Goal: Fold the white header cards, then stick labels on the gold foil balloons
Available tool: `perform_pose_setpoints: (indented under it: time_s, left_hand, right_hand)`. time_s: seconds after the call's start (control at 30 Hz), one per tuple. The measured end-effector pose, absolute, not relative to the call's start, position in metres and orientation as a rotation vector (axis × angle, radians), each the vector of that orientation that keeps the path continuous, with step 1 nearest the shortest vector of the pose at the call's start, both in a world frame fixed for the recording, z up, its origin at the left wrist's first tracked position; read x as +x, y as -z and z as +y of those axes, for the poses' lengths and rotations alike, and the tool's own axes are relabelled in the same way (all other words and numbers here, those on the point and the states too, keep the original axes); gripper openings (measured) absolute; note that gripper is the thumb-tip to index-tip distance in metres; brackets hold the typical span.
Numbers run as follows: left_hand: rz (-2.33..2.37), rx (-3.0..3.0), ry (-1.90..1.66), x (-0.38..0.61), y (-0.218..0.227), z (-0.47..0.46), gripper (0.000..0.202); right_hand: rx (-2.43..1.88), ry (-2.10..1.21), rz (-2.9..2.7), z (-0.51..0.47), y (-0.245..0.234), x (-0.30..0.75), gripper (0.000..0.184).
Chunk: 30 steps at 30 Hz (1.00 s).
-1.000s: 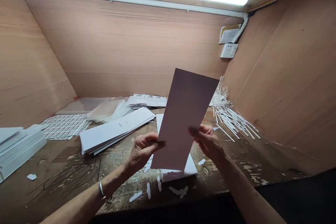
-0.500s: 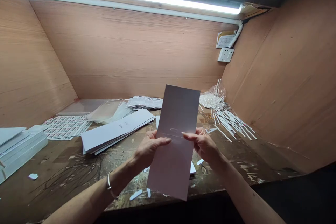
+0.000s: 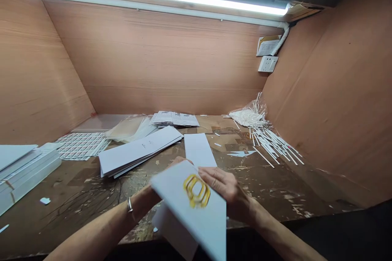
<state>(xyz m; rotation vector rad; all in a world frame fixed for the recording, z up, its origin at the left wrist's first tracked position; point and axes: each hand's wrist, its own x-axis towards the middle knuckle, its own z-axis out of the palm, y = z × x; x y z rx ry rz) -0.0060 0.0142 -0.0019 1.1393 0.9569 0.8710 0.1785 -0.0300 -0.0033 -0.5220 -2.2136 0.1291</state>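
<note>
A long white card [image 3: 211, 218], bent along its middle, is in both my hands near the table's front edge. Its upward face carries a yellow ring-like design [image 3: 196, 191], a little blurred. My right hand [image 3: 228, 189] grips the right edge, fingers lying over the face. Behind the card, my left hand [image 3: 176, 162] is mostly hidden; a bit of it shows above the top edge. Just beyond the hands lies another white card [image 3: 199, 149], flat on the table. To its left rests a fanned stack of long white cards [image 3: 139, 150].
White sticks [image 3: 272, 144] lie scattered at the right, below a clear bag of sticks [image 3: 249, 114]. Printed sheets [image 3: 176, 118], clear plastic sleeves [image 3: 130, 129] and sticker sheets [image 3: 82, 145] sit along the back. At far left is a white card pile [image 3: 29, 175]. Wooden panels enclose the table.
The card was held upright and flat with its plain face toward me. Now it is folded, tilted and lower, with the yellow design showing. My left hand has gone behind it.
</note>
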Motion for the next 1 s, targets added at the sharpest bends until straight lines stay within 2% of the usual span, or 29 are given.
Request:
perform_pose_setpoints:
  time_s: [0.07, 0.17, 0.3, 0.4, 0.5, 0.57, 0.67, 0.77, 0.87, 1.0]
  left_hand:
    - [0.987, 1.109, -0.758, -0.011, 0.001, 0.015, 0.003]
    - [0.914, 1.048, -0.64, -0.018, 0.002, 0.014, 0.014]
    - [0.785, 0.988, -0.722, -0.027, 0.004, 0.01, 0.029]
    - [0.879, 1.009, -0.705, -0.027, 0.003, 0.005, 0.039]
    - [0.971, 1.065, -0.658, -0.023, 0.004, 0.002, 0.032]
    - [0.993, 1.042, -0.663, -0.022, 0.006, 0.002, 0.028]
    - [0.995, 1.012, -0.723, -0.021, 0.008, 0.003, 0.021]
    - [0.945, 1.059, -0.744, -0.016, 0.004, 0.002, 0.017]
    - [0.989, 1.194, -0.749, -0.007, -0.006, -0.003, 0.015]
    - [1.199, 1.498, -0.842, 0.002, -0.009, -0.006, 0.019]
  right_hand:
    - [-0.416, 0.205, -2.389, -0.035, 0.008, 0.182, 0.04]
    - [-0.405, 0.454, -2.496, -0.037, 0.022, 0.187, 0.04]
    - [-0.45, 0.606, -2.512, -0.033, 0.041, 0.189, 0.043]
    - [-0.444, 0.623, -2.573, -0.032, 0.045, 0.184, 0.044]
    - [-0.475, 0.535, -2.685, -0.035, 0.039, 0.181, 0.046]
    - [-0.509, 0.335, -2.76, -0.037, 0.029, 0.186, 0.049]
    - [-0.71, -0.255, -2.651, -0.035, 0.009, 0.2, 0.053]
    - [-1.06, -0.724, -2.183, -0.028, -0.006, 0.204, 0.038]
    - [-1.245, -0.728, -1.984, -0.021, -0.001, 0.182, 0.035]
    - [-1.456, -0.394, -2.015, -0.011, 0.031, 0.141, 0.038]
